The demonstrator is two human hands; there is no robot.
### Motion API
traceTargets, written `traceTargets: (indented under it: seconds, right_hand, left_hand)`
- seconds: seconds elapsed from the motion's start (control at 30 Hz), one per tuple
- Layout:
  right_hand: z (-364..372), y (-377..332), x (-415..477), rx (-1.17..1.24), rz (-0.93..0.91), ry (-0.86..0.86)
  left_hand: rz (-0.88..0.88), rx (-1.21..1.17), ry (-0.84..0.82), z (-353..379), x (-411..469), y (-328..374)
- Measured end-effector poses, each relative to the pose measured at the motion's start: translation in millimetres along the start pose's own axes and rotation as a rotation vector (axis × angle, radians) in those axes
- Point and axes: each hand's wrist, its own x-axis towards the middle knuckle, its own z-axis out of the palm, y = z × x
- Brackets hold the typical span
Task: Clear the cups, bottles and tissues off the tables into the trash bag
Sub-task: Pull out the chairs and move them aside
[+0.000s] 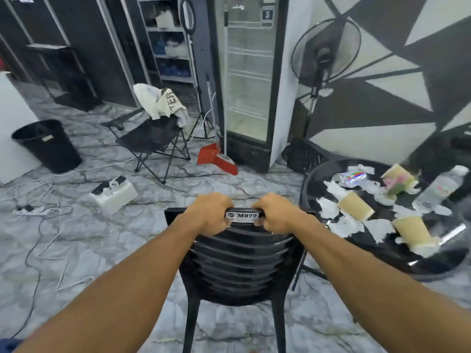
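Both hands curl tight over the top rail of one black plastic chair [234, 271], the left hand [207, 215] and right hand [276, 214] on either side of its label. Just right of the chair, one round black worktop [305, 192] carries three paper cups [355, 206], all on their sides, one crushed can [350, 179], one clear bottle [438, 188] and many torn tissues [345, 226]. Farther off on the floor stand one black bin [47, 146], one folding chair [150, 138], one red dustpan [216, 159], one glass-door fridge [248, 72] and one fan [326, 52].
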Motion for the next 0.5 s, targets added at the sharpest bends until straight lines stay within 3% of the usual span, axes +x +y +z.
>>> traceTargets:
  seconds: [0.2, 0.5]
  right_hand:
    - [2, 35, -131, 0.016, 0.172, 0.104]
    - [21, 98, -291, -0.011, 0.337, 0.126]
  left_hand:
    - [0.191, -0.009, -0.008, 5, -9, 109]
    - [0.376, -0.032, -0.058, 40, -11, 266]
